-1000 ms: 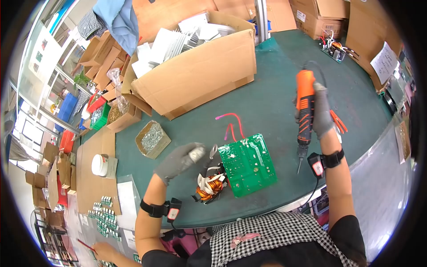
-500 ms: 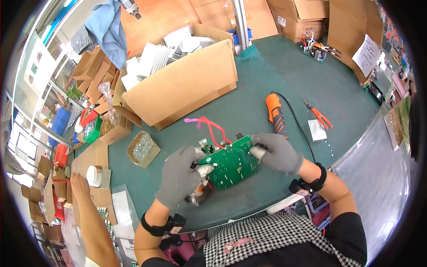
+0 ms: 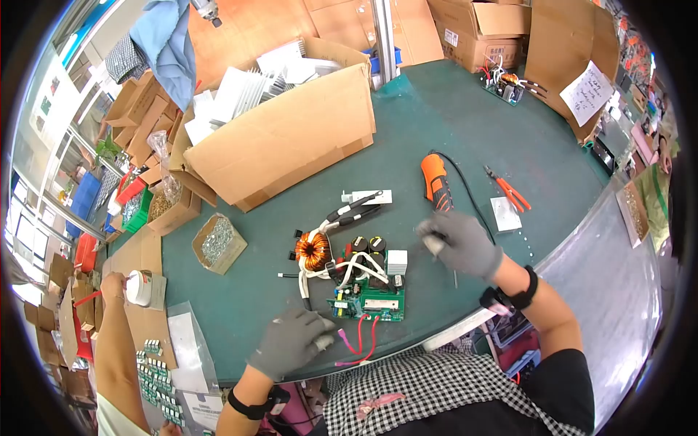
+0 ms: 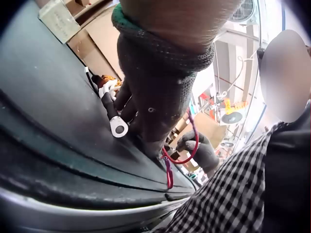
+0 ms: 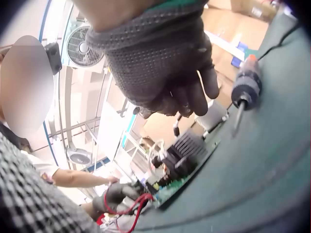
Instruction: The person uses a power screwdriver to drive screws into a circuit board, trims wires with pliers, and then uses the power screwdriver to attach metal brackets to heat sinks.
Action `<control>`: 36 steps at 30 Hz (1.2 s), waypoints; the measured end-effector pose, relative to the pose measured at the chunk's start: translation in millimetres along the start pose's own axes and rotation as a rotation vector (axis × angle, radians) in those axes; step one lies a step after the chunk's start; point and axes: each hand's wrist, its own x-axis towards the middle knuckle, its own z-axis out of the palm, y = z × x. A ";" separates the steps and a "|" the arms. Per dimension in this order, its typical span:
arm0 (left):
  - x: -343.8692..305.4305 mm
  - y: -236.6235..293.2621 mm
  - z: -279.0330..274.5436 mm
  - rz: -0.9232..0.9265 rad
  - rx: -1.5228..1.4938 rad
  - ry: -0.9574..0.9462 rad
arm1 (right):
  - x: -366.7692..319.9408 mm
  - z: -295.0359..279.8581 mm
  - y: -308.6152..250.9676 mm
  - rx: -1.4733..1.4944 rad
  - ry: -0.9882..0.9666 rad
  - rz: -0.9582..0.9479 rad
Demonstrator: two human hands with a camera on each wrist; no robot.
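Observation:
A green circuit board (image 3: 385, 307) lies component side up on the bench, with black capacitors, a white block and red wires (image 3: 374, 338) at its near edge. A copper-wound coil (image 3: 313, 251) with white and black leads lies at its left. My gloved left hand (image 3: 294, 341) is beside the board's near left corner, fingers loosely bent; a cable lug (image 4: 118, 127) shows beside these fingers in the left wrist view. To the board's right, my gloved right hand (image 3: 462, 243) hovers with relaxed fingers, holding nothing. It partly covers the orange electric screwdriver (image 3: 435, 180), which lies on the bench.
A carton (image 3: 291, 145) of white metal plates stands behind. Orange-handled pliers (image 3: 512, 192) and a small white pad (image 3: 505, 214) lie right. A box of screws (image 3: 219, 243) sits left. A second wired board (image 3: 505, 89) is at the back right. Another person's arm (image 3: 120, 349) reaches in at left.
The right hand has put down the electric screwdriver. Both hands held the circuit board half a second ago; it is now turned over, components up, and released. The hands have moved apart.

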 end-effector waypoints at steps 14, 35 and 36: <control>5.0 -5.5 -36.3 -0.189 0.032 0.218 | 102.5 39.9 31.7 -0.526 0.329 -0.393; 112.1 -5.1 -51.7 -0.266 -1.256 0.024 | 80.5 4.9 10.0 -0.570 0.208 -0.643; 111.3 -8.1 -54.0 -0.333 -1.292 0.062 | 92.4 -1.9 24.5 -0.605 0.077 -0.515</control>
